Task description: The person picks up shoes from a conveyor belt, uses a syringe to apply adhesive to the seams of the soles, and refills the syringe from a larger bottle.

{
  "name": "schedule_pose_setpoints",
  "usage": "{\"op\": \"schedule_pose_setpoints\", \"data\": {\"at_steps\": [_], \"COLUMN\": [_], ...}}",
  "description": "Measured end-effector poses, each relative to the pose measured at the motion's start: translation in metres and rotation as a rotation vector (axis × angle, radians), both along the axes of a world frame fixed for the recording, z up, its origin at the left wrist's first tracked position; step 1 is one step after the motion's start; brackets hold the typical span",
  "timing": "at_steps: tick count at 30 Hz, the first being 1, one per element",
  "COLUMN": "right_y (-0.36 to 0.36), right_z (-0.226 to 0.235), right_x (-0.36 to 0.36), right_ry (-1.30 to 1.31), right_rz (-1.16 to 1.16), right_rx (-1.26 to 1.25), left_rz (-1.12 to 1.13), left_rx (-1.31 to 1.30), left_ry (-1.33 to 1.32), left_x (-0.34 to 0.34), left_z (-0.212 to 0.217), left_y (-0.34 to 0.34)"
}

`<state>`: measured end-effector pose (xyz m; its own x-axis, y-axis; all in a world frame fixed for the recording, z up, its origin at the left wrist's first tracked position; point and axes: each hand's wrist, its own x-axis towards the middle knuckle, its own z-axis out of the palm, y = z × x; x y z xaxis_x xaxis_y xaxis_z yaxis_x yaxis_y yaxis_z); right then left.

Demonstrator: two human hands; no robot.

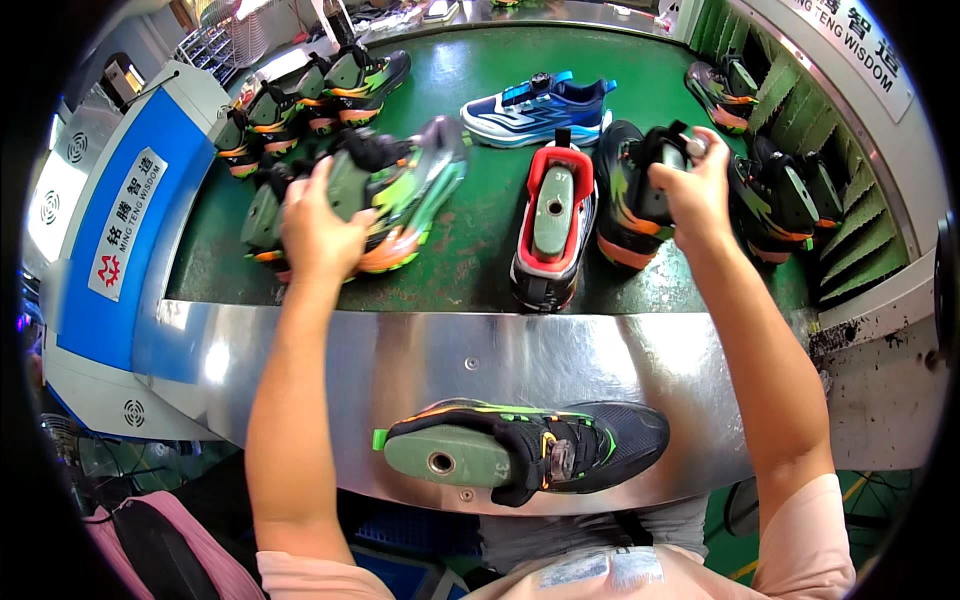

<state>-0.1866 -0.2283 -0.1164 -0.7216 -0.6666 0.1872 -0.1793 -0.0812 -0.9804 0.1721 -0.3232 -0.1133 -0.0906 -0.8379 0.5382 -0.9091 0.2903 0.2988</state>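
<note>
Arms [292,430] fwd; L fingers [318,187] spread, R fingers [714,160] curled on blk shoe [622,195].

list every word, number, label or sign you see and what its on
White label on blue machine panel: dark lettering, red emblem; readable, but not copied here
White sign, upper right: dark lettering; not copied
Green insert in the nearest shoe: small number; not copied
Pale patches on the shirt: too blurred to read

Curved silver metal desk edge [600,370] is smooth and glossy; dark green plastic last [655,203], matt; low black mesh-cloth shoe [625,440], finely textured.
</note>
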Motion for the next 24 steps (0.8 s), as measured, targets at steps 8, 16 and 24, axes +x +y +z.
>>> {"op": "schedule_pose_setpoints", "data": {"at_steps": [8, 16, 24], "right_y": [0.074, 0.010, 0.000], "right_z": [0.068, 0.140, 0.105], "right_x": [-0.048, 0.070, 0.145], "right_ry": [0.056, 0.062, 0.040], "right_rz": [-0.002, 0.408, 0.521], "right_rx": [-0.204, -0.488, -0.479], "left_rz": [-0.035, -0.717, -0.389], "left_rx": [-0.161, 0.123, 0.179], "left_ry": [-0.152, 0.271, 0.866], "left_x": [0.042, -0.088, -0.051], "left_z": [0.022, 0.114, -0.028], "left_y": [-0.003, 0.104, 0.021]}}
